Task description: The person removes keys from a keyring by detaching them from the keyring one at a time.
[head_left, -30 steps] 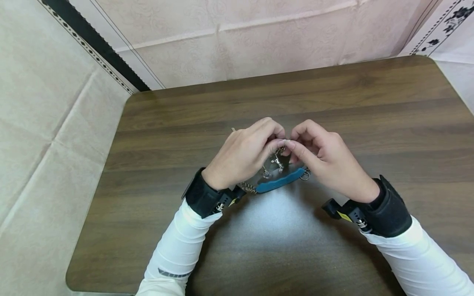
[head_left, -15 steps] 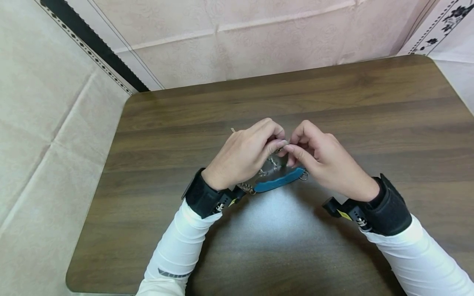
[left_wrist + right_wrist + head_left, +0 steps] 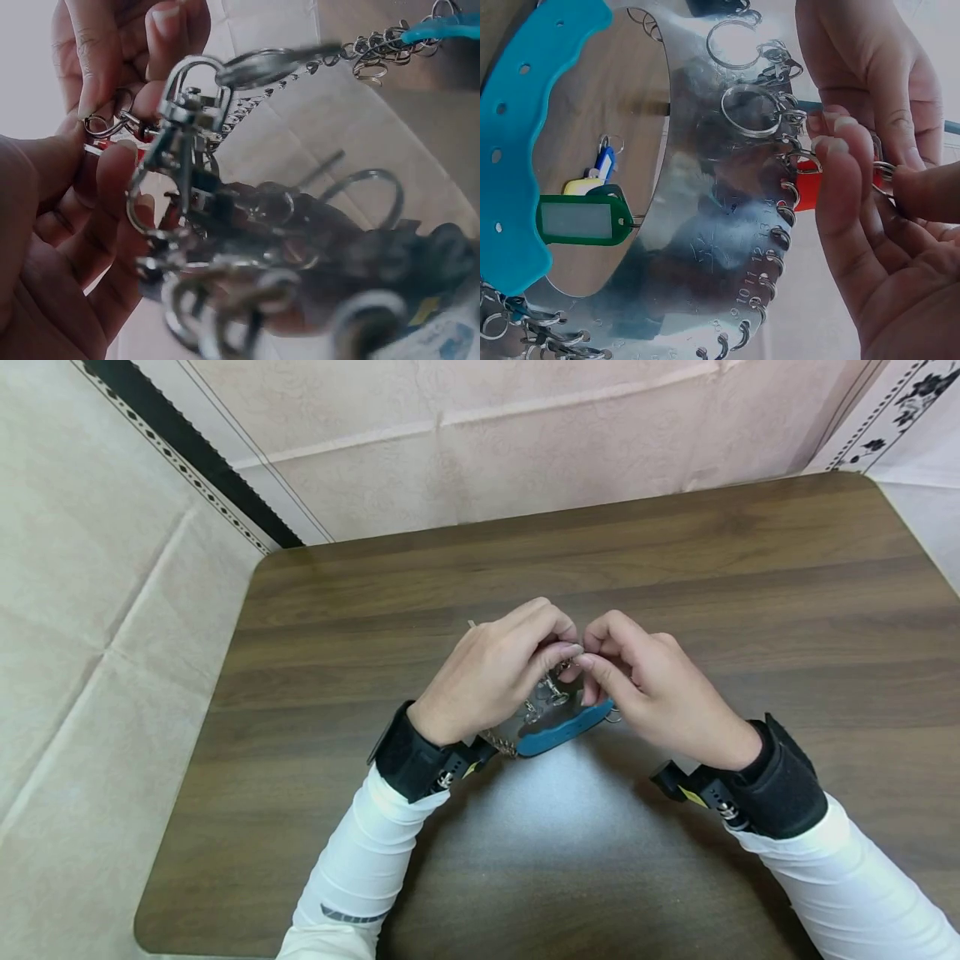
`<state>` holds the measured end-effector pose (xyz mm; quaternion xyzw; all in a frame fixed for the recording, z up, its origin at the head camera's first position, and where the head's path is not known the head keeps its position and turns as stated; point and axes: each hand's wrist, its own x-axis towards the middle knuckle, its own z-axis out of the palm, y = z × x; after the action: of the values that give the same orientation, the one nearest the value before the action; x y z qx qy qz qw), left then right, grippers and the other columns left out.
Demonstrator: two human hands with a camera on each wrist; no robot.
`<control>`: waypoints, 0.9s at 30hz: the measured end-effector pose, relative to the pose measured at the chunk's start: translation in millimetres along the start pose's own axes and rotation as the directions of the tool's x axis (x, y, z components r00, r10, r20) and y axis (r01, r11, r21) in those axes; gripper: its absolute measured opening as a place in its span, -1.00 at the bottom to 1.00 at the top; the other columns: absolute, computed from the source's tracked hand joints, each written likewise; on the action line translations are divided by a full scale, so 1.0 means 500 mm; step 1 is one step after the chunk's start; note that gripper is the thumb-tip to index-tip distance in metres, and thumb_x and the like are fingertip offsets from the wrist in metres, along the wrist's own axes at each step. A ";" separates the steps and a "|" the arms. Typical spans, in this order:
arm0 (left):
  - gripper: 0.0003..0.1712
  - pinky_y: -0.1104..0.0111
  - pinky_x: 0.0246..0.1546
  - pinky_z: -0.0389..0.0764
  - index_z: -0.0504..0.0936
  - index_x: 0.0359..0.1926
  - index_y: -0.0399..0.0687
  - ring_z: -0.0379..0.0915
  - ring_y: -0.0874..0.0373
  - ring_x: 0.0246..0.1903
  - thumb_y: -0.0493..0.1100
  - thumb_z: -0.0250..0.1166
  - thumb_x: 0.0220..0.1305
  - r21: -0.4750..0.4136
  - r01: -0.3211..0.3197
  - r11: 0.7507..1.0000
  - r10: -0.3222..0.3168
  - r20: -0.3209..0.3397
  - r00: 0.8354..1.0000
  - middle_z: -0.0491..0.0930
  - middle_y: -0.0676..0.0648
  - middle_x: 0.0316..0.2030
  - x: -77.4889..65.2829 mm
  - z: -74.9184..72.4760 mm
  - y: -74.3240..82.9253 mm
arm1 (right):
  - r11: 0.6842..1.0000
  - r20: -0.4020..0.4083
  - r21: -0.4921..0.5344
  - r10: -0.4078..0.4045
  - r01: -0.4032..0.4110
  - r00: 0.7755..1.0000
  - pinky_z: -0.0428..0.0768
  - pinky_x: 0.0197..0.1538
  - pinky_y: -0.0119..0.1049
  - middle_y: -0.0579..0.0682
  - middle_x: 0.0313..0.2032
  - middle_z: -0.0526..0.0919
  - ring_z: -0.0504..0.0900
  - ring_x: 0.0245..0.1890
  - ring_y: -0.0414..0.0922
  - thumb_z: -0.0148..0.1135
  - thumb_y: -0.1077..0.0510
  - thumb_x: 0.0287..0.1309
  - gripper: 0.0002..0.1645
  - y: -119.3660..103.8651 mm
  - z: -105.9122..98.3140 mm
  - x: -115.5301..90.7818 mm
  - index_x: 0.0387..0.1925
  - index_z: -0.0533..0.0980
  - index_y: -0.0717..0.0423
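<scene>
A metal key holder plate (image 3: 727, 202) with a blue handle (image 3: 562, 732) stands tilted under both hands. Numbered holes along its edge carry rings and snap hooks. My left hand (image 3: 498, 668) and right hand (image 3: 652, 693) meet fingertip to fingertip above it. Both pinch at small metal rings (image 3: 885, 171) by the plate's edge; fingers partly hide which part each holds. A red key tag (image 3: 808, 189) shows between the fingers, partly covered. In the left wrist view, a large snap hook (image 3: 184, 135) hangs in front of the hands.
Through the handle's opening appear a green key tag (image 3: 585, 220), a blue tag (image 3: 604, 163) and a yellow tag (image 3: 583, 185). Loose split rings (image 3: 751, 110) hang from the plate's edge. The brown wooden table (image 3: 337, 693) lies beneath, and patterned cloth (image 3: 525, 452) borders it.
The right hand has shifted slightly left and down, its fingers closer to the left fingertips. The left hand stays nearly still. The blue handle has tilted slightly.
</scene>
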<state>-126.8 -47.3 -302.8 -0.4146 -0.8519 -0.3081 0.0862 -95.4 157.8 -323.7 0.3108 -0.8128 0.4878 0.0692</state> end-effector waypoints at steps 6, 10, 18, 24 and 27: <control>-0.89 0.53 -0.37 0.49 0.59 -0.14 -0.08 0.46 0.32 -0.38 -0.14 0.21 0.49 0.040 -0.005 0.999 0.005 0.001 1.000 0.60 0.06 -0.25 0.000 -0.005 -0.004 | 1.000 -0.029 0.018 0.023 -0.023 0.999 0.53 -0.44 -0.49 -0.08 -0.54 0.63 0.60 -0.55 -0.28 0.13 0.43 0.37 -0.89 -0.003 0.003 0.000 -0.22 0.37 0.26; -0.88 0.51 -0.34 0.52 0.62 -0.14 -0.05 0.49 0.33 -0.38 -0.12 0.24 0.46 0.063 -0.014 0.998 0.014 -0.003 1.000 0.64 0.08 -0.25 -0.001 -0.010 -0.006 | 0.998 -0.038 0.025 0.050 -0.050 0.998 0.52 -0.46 -0.49 -0.08 -0.56 0.64 0.60 -0.55 -0.29 0.12 0.41 0.39 -0.91 -0.004 0.003 0.001 -0.23 0.38 0.25; -0.87 0.50 -0.35 0.53 0.65 -0.13 -0.03 0.51 0.34 -0.37 -0.10 0.24 0.46 0.081 -0.026 0.996 0.027 -0.011 1.000 0.67 0.09 -0.25 -0.001 -0.012 -0.008 | 0.996 -0.036 0.053 0.076 -0.074 0.996 0.55 -0.45 -0.45 -0.07 -0.53 0.65 0.62 -0.55 -0.21 0.11 0.40 0.40 -0.92 -0.005 0.003 0.001 -0.21 0.37 0.25; -0.88 0.50 -0.39 0.50 0.66 -0.15 -0.02 0.50 0.33 -0.39 -0.11 0.24 0.45 0.100 -0.034 0.994 0.038 -0.034 0.999 0.68 0.10 -0.27 -0.002 -0.013 -0.011 | 0.993 -0.039 0.070 0.098 -0.095 0.994 0.55 -0.48 -0.45 0.00 -0.49 0.69 0.63 -0.56 -0.18 0.08 0.40 0.42 -0.94 -0.005 0.001 0.002 -0.20 0.36 0.29; -0.88 0.49 -0.38 0.51 0.66 -0.15 -0.03 0.50 0.33 -0.39 -0.11 0.24 0.45 0.097 -0.037 0.995 0.041 -0.036 0.999 0.68 0.10 -0.27 -0.003 -0.014 -0.012 | 0.991 -0.051 0.077 0.111 -0.106 0.993 0.57 -0.47 -0.45 0.01 -0.47 0.71 0.63 -0.56 -0.19 0.07 0.39 0.43 -0.95 -0.006 -0.001 0.002 -0.20 0.36 0.30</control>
<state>-131.1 -55.3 -300.4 -0.4205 -0.8557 -0.2729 0.1281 -94.5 156.8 -320.7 0.2548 -0.8076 0.5291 0.0535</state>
